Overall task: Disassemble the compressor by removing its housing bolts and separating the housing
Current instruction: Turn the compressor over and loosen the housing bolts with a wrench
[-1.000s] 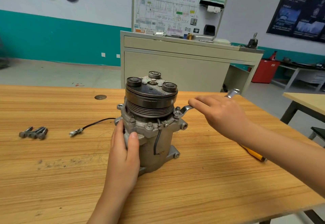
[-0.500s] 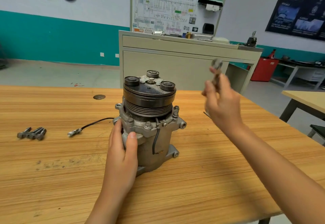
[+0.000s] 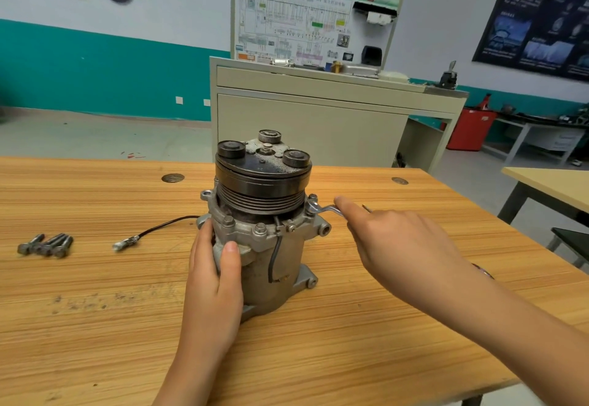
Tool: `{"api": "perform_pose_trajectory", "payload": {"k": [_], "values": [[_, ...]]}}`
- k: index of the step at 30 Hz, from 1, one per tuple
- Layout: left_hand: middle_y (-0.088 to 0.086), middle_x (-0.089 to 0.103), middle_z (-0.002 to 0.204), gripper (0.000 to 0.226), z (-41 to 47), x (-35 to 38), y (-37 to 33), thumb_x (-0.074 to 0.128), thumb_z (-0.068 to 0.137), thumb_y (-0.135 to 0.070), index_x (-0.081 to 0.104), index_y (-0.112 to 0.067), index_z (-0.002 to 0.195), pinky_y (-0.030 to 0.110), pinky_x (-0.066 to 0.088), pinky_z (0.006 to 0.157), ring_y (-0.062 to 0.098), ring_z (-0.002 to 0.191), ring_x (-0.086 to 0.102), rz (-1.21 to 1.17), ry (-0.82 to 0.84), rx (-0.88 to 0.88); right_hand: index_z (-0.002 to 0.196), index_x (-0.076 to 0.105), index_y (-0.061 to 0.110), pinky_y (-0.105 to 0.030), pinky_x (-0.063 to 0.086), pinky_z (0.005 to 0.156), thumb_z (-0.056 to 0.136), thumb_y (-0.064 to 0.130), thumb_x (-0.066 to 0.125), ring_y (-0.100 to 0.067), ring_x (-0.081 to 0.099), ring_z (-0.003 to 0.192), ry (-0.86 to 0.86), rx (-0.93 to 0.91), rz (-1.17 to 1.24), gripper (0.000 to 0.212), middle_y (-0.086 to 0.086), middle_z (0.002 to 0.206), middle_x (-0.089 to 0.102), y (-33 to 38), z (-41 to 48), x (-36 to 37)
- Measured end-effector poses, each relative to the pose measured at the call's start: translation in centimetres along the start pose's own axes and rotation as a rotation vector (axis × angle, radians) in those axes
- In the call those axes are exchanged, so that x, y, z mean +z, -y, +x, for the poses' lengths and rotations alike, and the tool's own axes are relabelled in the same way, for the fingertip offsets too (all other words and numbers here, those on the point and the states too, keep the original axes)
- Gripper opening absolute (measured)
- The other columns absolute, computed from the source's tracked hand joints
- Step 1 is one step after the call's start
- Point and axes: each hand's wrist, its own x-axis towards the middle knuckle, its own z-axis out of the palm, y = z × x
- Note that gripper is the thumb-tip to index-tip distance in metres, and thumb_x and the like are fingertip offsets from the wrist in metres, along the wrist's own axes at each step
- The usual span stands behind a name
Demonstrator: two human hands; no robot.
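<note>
Left hand [image 3: 213, 271] curls round upright compressor [image 3: 271, 246]; right hand [image 3: 401, 246], at 3 o'clock, clasps wrench [image 3: 323, 209] pointing 9 o'clock.

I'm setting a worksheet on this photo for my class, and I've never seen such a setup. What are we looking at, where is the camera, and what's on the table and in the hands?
The camera is worn on a person's head and looks forward and down, so the two arms coming in from below are the wearer's own. A grey metal compressor with a dark pulley on top stands upright on the wooden table. The left hand grips its body. The right hand holds a wrench, whose head sits on a bolt at the housing's right edge. Several loose bolts lie at the left, and a thin black wire trails from the compressor.
</note>
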Motion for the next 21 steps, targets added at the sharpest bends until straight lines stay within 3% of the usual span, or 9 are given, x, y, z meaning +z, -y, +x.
{"api": "perform_pose_trajectory", "payload": {"k": [5, 8, 12, 17, 21], "values": [[-0.013, 0.034, 0.148, 0.071, -0.1, 0.1, -0.1, 0.029, 0.081, -0.052, 0.028, -0.026, 0.147, 0.032, 0.024, 0.114, 0.002, 0.137, 0.026, -0.006, -0.009, -0.006, 0.146, 0.002, 0.008, -0.026, 0.017, 0.038, 0.087, -0.001, 0.038, -0.014, 0.023, 0.046, 0.079, -0.034, -0.15, 0.07, -0.003, 0.059, 0.026, 2.0, 0.4, -1.4], [-0.012, 0.034, 0.148, 0.072, -0.1, 0.1, -0.2, 0.03, 0.081, -0.052, 0.028, -0.025, 0.147, 0.037, 0.024, 0.115, 0.003, 0.137, 0.026, -0.012, 0.001, -0.006, 0.145, 0.005, 0.004, -0.025, 0.015, 0.038, 0.089, 0.003, 0.037, -0.014, 0.025, 0.047, 0.091, -0.024, -0.202, 0.064, -0.007, 0.061, 0.031, 2.5, 0.2, -1.3], [-0.014, 0.033, 0.149, 0.072, 0.0, 0.0, -0.2, 0.031, 0.08, -0.052, 0.027, -0.026, 0.147, 0.033, 0.023, 0.115, 0.0, 0.137, 0.025, -0.009, 0.005, -0.006, 0.145, 0.006, 0.007, -0.026, 0.015, 0.038, 0.094, 0.01, 0.032, -0.016, 0.022, 0.044, 0.058, -0.091, -0.255, 0.057, -0.002, 0.06, 0.023, 1.6, 0.3, -0.9], [-0.014, 0.031, 0.149, 0.073, -0.1, -0.1, -0.1, 0.03, 0.08, -0.053, 0.026, -0.027, 0.148, 0.032, 0.023, 0.115, 0.0, 0.137, 0.024, -0.01, 0.003, -0.015, 0.136, 0.021, 0.019, -0.026, 0.021, 0.038, 0.09, 0.004, 0.038, -0.015, 0.035, 0.049, -0.001, -0.236, -0.275, 0.052, 0.003, 0.064, 0.037, -1.7, 2.8, -1.1], [-0.015, 0.033, 0.148, 0.071, 0.0, 0.0, -0.1, 0.03, 0.08, -0.051, 0.028, -0.027, 0.147, 0.02, 0.022, 0.107, -0.001, 0.135, 0.026, -0.005, -0.005, -0.005, 0.129, 0.039, 0.021, -0.032, 0.045, 0.054, 0.091, 0.002, 0.039, -0.022, 0.056, 0.078, -0.096, -0.26, -0.16, 0.043, -0.001, 0.096, 0.058, -3.1, 5.7, 1.1]]}}
